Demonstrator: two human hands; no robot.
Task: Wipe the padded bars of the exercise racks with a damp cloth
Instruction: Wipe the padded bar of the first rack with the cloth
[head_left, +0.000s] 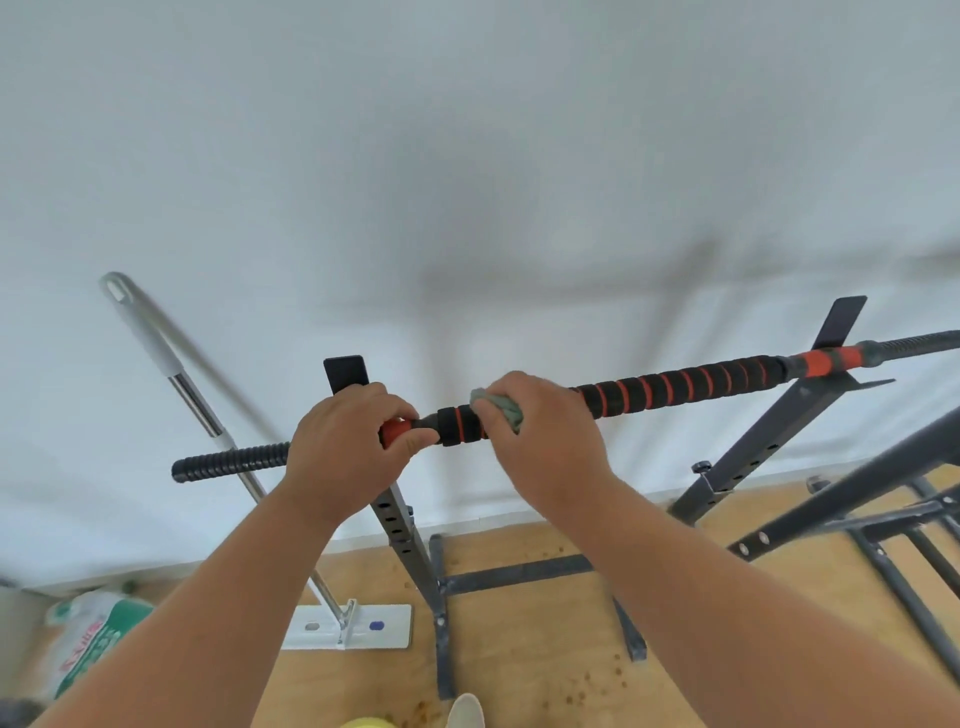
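Observation:
A long bar with black foam padding wound with orange stripes (680, 387) lies across two dark metal rack uprights. My left hand (345, 447) grips the bar at its orange collar, just left of the padding. My right hand (545, 436) presses a grey-green cloth (501, 408) around the padded part near its left end. The bare threaded end of the bar (228, 462) sticks out to the left.
A flat mop with a metal handle (208, 415) leans on the white wall at the left, its white head (358, 626) on the wooden floor. A green and white bag (88, 639) lies at the lower left. More dark rack frames (852, 499) stand at the right.

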